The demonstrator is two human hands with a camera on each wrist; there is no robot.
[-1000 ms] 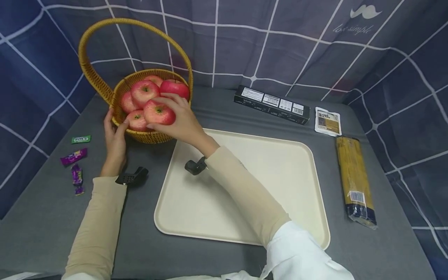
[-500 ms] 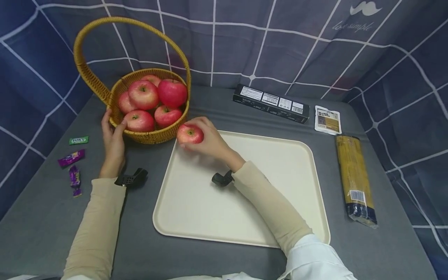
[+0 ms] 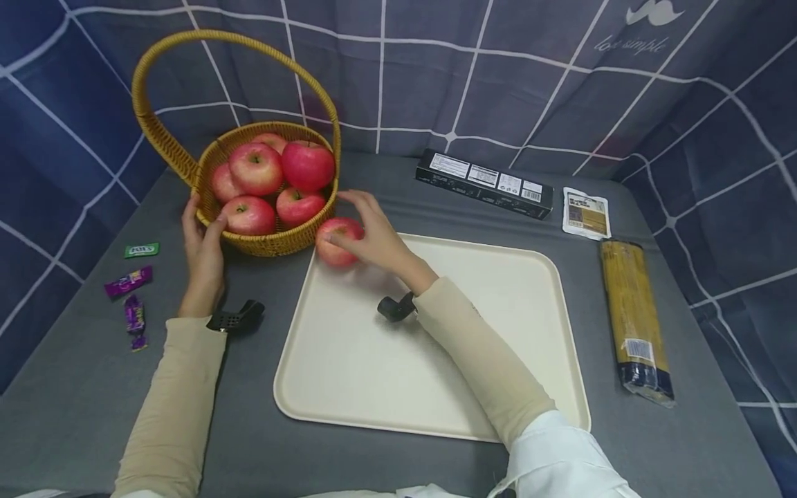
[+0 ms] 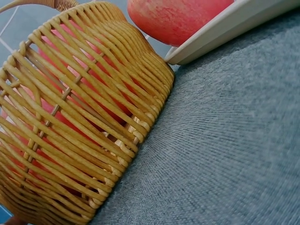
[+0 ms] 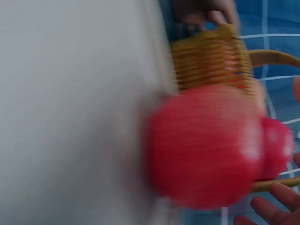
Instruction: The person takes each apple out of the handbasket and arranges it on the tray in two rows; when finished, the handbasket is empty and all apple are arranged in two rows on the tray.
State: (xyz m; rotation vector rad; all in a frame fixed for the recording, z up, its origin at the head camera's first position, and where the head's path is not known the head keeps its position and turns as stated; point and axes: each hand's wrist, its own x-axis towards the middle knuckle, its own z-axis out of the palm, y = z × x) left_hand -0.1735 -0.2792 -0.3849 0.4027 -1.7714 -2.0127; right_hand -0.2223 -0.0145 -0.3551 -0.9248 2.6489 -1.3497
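The right hand rests on an apple at the far left corner of the cream tray. Its fingers lie loosely spread over the fruit's top and side, more draped than clamped; the right wrist view is too blurred to show whether any finger pinches, but there the finger ends stand apart from the red skin. The apple sits on the tray, just beside the basket; the left wrist view shows the apple behind the tray's rim, close to the wicker wall.

The left hand lies against the basket's left side, fingers straight along the weave with the thumb near the rim. It presses rather than grips. Five more apples are piled inside the basket, whose tall handle arches over them.

Everything stands on a grey table. Left of the left wrist lie a green sweet and two purple sweets, well apart from the basket. Beyond the tray lies a long black box, beside it a small white packet, and along the tray's right side a yellow pack of spaghetti. A blue checked cloth hangs behind the table.
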